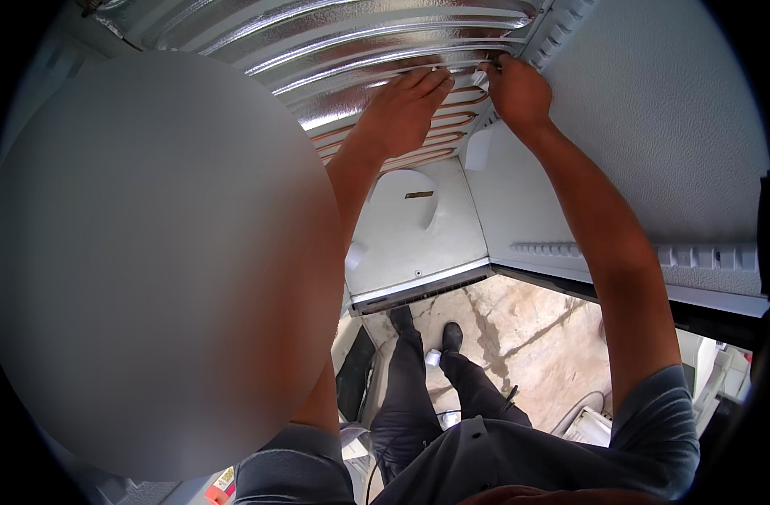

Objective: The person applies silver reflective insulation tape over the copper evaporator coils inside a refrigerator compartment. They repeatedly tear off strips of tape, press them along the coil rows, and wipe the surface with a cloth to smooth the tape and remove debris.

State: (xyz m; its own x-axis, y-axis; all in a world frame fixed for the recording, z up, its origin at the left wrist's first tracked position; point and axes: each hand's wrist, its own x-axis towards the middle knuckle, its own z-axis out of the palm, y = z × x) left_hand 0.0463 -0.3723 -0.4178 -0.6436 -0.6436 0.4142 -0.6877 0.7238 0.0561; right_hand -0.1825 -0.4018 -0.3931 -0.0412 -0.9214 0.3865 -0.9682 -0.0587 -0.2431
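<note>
A white textured wall (679,126) is rising beside foil (452,35) and copper tubes (462,114). The foil, lining the upper panel, is probably light, thin and prone to creasing, best held by its edge. The left hand (412,105) is reaching flat, fingers together, its grip hidden; the right hand (520,91), wrist bent, is pinching a small white piece (479,77) near the corner.

At 12 o'clock, foil (402,38) gleams silver, banded with bright and dark stripes. At 1 o'clock, pipes (465,116) make orange-brown copper stripes, near a small white strip (479,78). At 2 o'clock, the wall (679,126) is pale grey with a pebbled pattern. At 4 o'clock, the floor (545,328) is cream, streaked brown. Toward 5 and 6, the shirt (528,454) is slate grey, the trousers (402,387) charcoal.
</note>
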